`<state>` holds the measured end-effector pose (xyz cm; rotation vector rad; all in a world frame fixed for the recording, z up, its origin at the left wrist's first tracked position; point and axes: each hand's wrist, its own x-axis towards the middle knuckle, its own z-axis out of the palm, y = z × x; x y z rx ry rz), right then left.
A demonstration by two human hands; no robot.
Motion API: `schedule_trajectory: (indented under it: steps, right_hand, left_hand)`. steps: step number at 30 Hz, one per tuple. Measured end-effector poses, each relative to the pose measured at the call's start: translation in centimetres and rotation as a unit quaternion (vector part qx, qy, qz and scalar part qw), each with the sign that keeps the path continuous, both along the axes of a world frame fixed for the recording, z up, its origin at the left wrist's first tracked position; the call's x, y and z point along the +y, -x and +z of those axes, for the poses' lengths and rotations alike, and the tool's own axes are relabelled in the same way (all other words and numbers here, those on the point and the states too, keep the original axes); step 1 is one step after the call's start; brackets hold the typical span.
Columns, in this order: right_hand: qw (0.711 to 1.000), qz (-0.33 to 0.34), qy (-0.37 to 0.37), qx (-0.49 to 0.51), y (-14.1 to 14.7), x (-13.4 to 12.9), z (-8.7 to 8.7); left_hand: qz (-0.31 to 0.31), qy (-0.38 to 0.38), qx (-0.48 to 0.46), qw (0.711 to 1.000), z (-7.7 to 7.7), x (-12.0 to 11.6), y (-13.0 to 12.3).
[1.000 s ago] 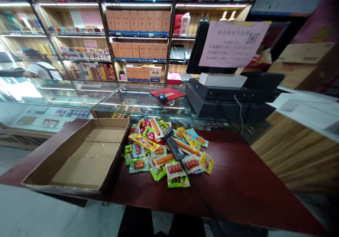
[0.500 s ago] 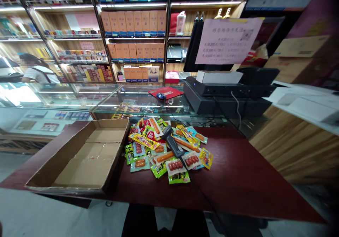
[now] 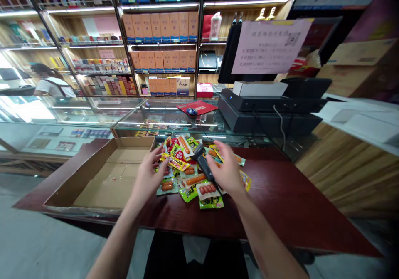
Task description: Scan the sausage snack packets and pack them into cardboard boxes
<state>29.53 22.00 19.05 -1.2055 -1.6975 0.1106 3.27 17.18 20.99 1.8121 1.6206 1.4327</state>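
Observation:
A pile of packaged sausage snacks in green, yellow and clear wrappers lies on the dark red table. On top of the pile rests a black handheld scanner. My left hand is at the pile's left side, fingers apart, near a yellow packet, with nothing held. At the right side, my right hand hovers with fingers spread beside the scanner and hides some packets. To the left of the pile sits an open, shallow cardboard box with a bare bottom.
Behind the table is a glass counter with a red mat and a mouse. A monitor with a pink paper sign stands at the back right. A person is at the far left, before stocked shelves.
Both my hands have come into view from below and reached either side of the pile. The camera view has shifted slightly. The scanner and packets look unmoved.

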Motion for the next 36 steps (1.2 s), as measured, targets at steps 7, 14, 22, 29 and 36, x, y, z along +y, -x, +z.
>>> schedule_trajectory:
  steps: [7,14,22,29,36]
  right_hand:
    - [0.946,-0.110,0.201,-0.230,3.8,3.3,-5.1]
    - [0.929,-0.130,0.256,-0.232,4.4,4.0,-5.1]
    - [0.961,-0.121,0.207,-0.141,2.7,1.9,-0.8]
    - [0.895,0.186,0.288,0.283,2.6,-6.1,1.3]
    - [0.828,0.259,0.328,0.373,3.0,-10.9,0.7]
  left_hand:
    - [0.138,0.285,0.151,0.937,-5.8,5.8,-1.7]
    - [0.177,0.301,0.120,0.929,-5.4,8.0,-1.2]
    - [0.119,0.228,-0.002,0.966,-7.8,8.2,-0.5]
    - [0.097,0.145,-0.019,0.984,-8.6,5.9,-0.8]
    - [0.079,0.052,0.022,0.995,-8.3,4.2,-1.5]
